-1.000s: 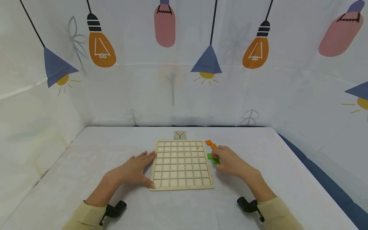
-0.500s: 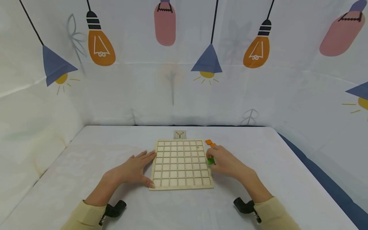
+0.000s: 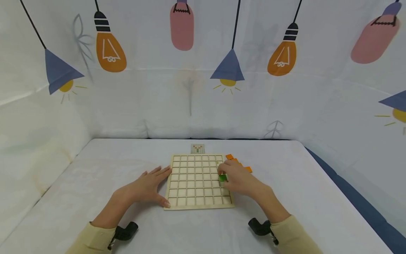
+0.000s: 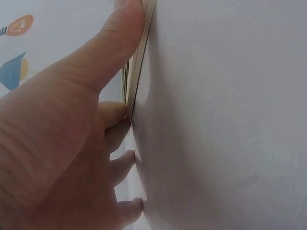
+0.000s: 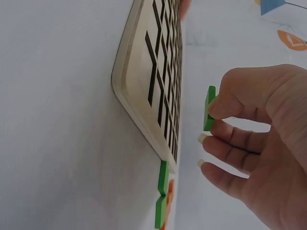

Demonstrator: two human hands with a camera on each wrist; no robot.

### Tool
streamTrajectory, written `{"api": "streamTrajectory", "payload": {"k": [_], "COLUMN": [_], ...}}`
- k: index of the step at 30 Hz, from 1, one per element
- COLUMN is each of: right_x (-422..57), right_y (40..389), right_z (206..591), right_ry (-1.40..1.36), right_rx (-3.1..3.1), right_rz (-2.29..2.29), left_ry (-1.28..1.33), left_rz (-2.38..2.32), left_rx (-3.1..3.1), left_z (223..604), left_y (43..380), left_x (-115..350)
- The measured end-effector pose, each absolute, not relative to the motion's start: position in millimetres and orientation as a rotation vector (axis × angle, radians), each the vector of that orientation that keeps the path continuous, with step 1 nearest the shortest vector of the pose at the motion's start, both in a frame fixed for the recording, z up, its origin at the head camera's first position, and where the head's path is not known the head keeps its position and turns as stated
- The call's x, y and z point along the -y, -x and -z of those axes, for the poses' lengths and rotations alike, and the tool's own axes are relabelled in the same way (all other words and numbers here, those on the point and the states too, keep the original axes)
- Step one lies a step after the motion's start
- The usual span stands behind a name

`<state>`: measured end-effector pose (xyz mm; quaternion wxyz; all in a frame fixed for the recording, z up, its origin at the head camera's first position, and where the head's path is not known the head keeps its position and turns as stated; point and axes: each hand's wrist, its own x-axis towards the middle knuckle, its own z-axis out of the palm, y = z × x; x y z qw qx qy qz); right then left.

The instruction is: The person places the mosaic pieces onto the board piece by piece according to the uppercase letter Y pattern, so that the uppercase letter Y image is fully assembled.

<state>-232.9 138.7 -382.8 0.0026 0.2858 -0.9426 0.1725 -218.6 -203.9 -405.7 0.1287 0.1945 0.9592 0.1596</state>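
A square wooden grid board [image 3: 193,192] lies flat on the white table. My left hand [image 3: 142,188] rests at its left side, fingers spread, with the thumb on the near left corner. The left wrist view has the thumb and fingertips against the board's edge [image 4: 141,52]. My right hand [image 3: 242,178] pinches a small green square tile [image 3: 223,178] over the board's right columns. Seen from the right wrist, that tile [image 5: 209,108] stands on edge between thumb and fingers, above the board.
Two more green tiles [image 5: 163,177] lie by the board's right edge, hidden by the hand in the head view. Several orange tiles [image 3: 248,169] lie beyond the right hand. A small card with a grid pattern [image 3: 197,148] lies behind the board. A printed cloth [image 3: 190,88] hangs behind the table.
My right hand has picked up a green tile from beside the board and carried it left over the board's right columns. The left hand stays in place.
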Motion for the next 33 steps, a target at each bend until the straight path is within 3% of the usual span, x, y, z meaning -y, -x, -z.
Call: {"api": "streamTrajectory", "payload": {"k": [33], "right_x": [-98], "right_y": [223], "right_z": [398], "right_ry": [-0.991], "right_rx": [3.041], "right_rz": [-0.552], "left_ry": [-0.597], "left_rz": [-0.487], "left_rx": [-2.799], "left_z": [407], "left_y": [217], "left_x": [205]}}
